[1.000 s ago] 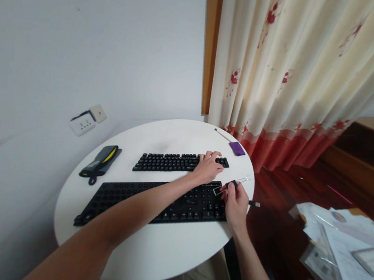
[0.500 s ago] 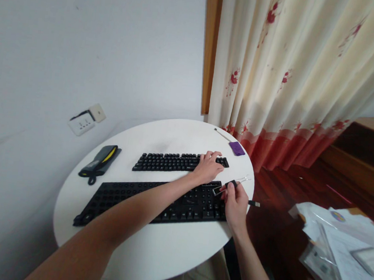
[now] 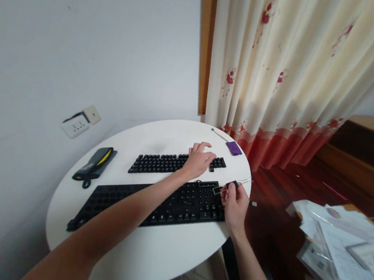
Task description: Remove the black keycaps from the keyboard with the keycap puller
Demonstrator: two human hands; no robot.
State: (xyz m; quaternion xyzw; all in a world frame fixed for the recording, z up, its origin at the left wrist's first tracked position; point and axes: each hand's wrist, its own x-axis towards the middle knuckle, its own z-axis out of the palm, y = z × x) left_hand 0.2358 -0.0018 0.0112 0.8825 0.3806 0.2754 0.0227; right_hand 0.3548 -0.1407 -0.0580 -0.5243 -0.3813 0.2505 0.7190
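Loose black keycaps (image 3: 153,163) lie in keyboard-like rows across the table. Over the right part of them reaches my left hand (image 3: 197,161), its fingers apart and nothing visible in them; it hides some caps. In front lies a black keyboard (image 3: 180,206), with round key sockets bare of caps on its left part and keycaps on its right part. My left forearm crosses above it. By its right end my right hand (image 3: 236,203) grips a wire keycap puller (image 3: 231,185) by its black middle, wire ends sticking out both ways.
A grey and black pouch-like item with a yellow stripe (image 3: 96,164) lies at the table's left. A purple packet (image 3: 233,148) and a thin brush (image 3: 219,134) lie at the back right. A USB plug (image 3: 253,204) juts past the right table edge (image 3: 249,171). Papers (image 3: 337,236) are stacked at right.
My left hand has shifted left along the loose keycaps, uncovering more at their right end. My right hand keeps its hold on the puller. The whole view has shifted slightly.
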